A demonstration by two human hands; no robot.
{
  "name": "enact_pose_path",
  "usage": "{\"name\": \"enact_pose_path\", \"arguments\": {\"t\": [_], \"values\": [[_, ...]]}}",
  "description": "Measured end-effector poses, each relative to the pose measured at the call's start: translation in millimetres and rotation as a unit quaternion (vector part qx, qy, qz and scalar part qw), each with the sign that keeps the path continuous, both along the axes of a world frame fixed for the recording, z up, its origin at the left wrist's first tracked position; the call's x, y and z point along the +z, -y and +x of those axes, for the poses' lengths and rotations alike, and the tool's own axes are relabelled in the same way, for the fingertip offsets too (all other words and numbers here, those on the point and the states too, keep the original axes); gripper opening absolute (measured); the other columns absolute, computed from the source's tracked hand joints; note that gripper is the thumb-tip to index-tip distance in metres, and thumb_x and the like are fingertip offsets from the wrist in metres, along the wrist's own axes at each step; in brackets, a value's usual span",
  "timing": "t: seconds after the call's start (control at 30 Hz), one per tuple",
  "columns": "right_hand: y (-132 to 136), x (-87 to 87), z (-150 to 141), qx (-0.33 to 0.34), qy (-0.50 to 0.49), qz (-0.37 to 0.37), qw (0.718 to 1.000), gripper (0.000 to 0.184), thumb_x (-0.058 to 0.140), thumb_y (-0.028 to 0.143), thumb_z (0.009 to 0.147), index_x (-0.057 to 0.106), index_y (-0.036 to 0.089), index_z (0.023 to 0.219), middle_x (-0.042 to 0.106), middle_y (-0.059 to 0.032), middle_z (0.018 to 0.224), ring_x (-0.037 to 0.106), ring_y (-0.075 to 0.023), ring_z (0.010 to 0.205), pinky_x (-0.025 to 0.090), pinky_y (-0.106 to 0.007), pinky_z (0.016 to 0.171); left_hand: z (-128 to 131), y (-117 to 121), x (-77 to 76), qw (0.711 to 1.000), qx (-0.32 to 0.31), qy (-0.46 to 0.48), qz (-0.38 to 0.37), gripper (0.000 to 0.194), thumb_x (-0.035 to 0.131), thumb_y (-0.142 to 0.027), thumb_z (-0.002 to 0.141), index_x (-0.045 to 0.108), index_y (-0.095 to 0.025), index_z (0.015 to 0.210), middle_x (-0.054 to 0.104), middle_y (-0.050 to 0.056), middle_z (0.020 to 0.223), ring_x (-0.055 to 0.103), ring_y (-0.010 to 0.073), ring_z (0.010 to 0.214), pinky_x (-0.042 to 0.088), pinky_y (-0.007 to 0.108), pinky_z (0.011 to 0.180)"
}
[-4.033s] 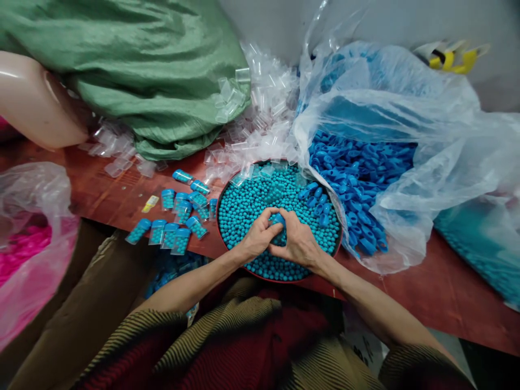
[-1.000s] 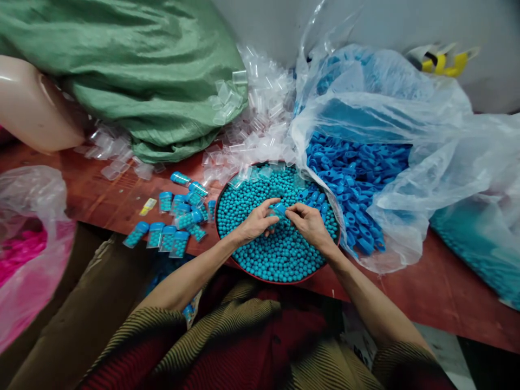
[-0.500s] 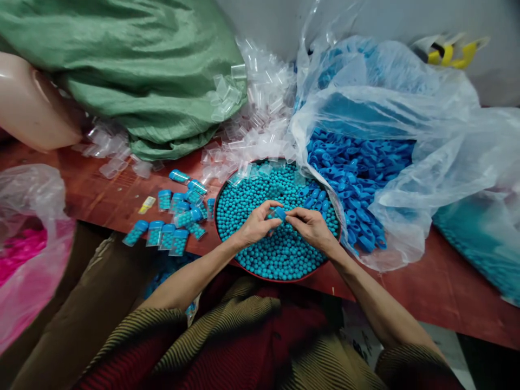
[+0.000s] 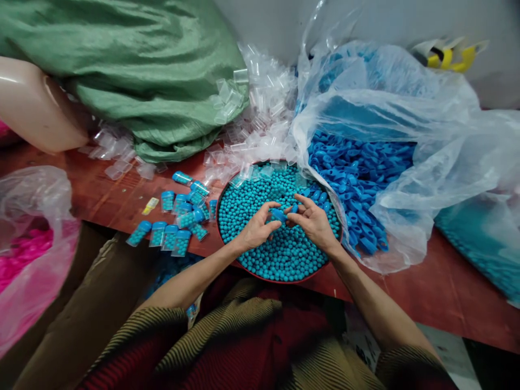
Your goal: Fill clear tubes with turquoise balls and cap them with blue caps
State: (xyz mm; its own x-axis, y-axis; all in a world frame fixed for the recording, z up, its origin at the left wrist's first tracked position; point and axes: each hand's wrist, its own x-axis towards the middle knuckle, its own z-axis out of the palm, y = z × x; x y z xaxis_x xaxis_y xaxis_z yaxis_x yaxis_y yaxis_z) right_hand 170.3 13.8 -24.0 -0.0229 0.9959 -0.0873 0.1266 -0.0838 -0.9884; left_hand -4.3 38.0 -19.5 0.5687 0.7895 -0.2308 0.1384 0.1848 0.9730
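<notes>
Over a round red tub (image 4: 280, 282) of turquoise beads (image 4: 276, 262), my left hand (image 4: 255, 228) grips a small clear container (image 4: 277, 215) with a blue top between thumb and fingers. My right hand (image 4: 314, 223) is just beside it, pinching a small blue plastic piece (image 4: 294, 208) near its fingertips. Whether that piece touches the container is too small to tell. More blue plastic pieces (image 4: 324, 200) lie on the beads at the tub's right side. To the left, several bead-filled clear containers with blue caps (image 4: 181, 242) lie on the red table (image 4: 97, 200).
Behind the tub are loose clear containers (image 4: 264, 122) and a green sack (image 4: 170, 81). At right, an open plastic bag holds blue parts (image 4: 353, 173); farther right lies a bag of turquoise beads (image 4: 475, 254). A pink-filled bag (image 4: 36, 249) and a beige plastic container (image 4: 36, 103) are at left.
My right hand's fingers have lifted and spread slightly away from the container, and a blue piece now shows between them. My left hand still holds the container. The view has shifted slightly.
</notes>
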Motion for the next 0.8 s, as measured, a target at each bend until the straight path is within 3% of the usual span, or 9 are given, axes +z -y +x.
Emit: {"name": "enact_pose_path", "arguments": {"t": [0.1,0.17,0.27,0.33,0.47,0.63,0.8], "values": [[5,2.6,-9,0.035,0.158,0.069,0.984,0.046,0.049,0.037,0.085,0.05,0.017,0.127,0.065,-0.0124,0.111,0.063,-0.0232,0.098,0.05,-0.042,0.087,3,4,1.3,0.999,0.03,0.006,0.019,0.054,0.053,-0.026,0.081,0.035,-0.022,0.132,0.046,-0.006,0.068,0.042,0.0053,0.047,0.036,0.019,0.045],[11,5.2,-14,0.087,0.256,0.098,0.958,0.053,0.05,0.041,0.084,0.047,0.014,0.13,0.059,-0.0172,0.122,0.058,-0.028,0.11,0.048,-0.044,0.091,4,6,2.9,0.999,0.04,0.009,0.019,0.055,0.054,-0.026,0.081,0.037,-0.021,0.133,0.045,-0.006,0.066,0.039,0.0058,0.048,0.035,0.02,0.046],[21,6.4,-22,0.116,0.364,0.123,0.916,0.08,0.063,0.049,0.074,0.034,0.009,0.137,0.054,-0.0225,0.123,0.059,-0.0334,0.105,0.053,-0.045,0.079,4,8,6.3,0.999,0.039,0.022,0.0,0.052,0.053,-0.024,0.08,0.04,-0.019,0.13,0.043,-0.006,0.064,0.038,0.0069,0.05,0.035,0.021,0.05],[24,5.7,-27,0.088,0.414,0.136,0.896,0.081,0.066,0.048,0.072,0.035,0.007,0.135,0.056,-0.0228,0.116,0.063,-0.0327,0.095,0.054,-0.042,0.07,6,9,8.4,0.998,0.05,0.028,0.003,0.046,0.055,-0.022,0.078,0.045,-0.017,0.123,0.045,-0.006,0.066,0.04,0.0073,0.055,0.036,0.021,0.055],[24,2.9,-34,0.05,0.455,0.158,0.875,0.065,0.063,0.045,0.073,0.044,0.01,0.124,0.061,-0.0173,0.101,0.064,-0.0273,0.079,0.051,-0.034,0.058,10,12,8.5,0.996,0.078,0.041,-0.005,0.03,0.058,-0.022,0.076,0.05,-0.017,0.105,0.047,-0.005,0.067,0.043,0.008,0.06,0.036,0.02,0.059],[21,-8.3,-34,0.071,0.456,0.173,0.87,0.065,0.065,0.046,0.069,0.046,0.01,0.12,0.061,-0.0155,0.098,0.063,-0.0281,0.081,0.051,-0.035,0.059,15,19,3.2,0.991,0.131,0.03,-0.026,0.018,0.055,-0.024,0.079,0.049,-0.019,0.095,0.045,-0.006,0.063,0.043,0.0078,0.057,0.034,0.02,0.057],[26,-9.0,-50,0.094,0.471,0.138,0.866,0.07,0.062,0.046,0.075,0.037,0.012,0.131,0.06,-0.0159,0.104,0.063,-0.0264,0.082,0.049,-0.033,0.059,5,20,1.3,0.99,0.117,-0.068,0.049,0.016,0.053,-0.025,0.08,0.051,-0.019,0.095,0.045,-0.006,0.064,0.042,0.009,0.058,0.036,0.021,0.057]]}}
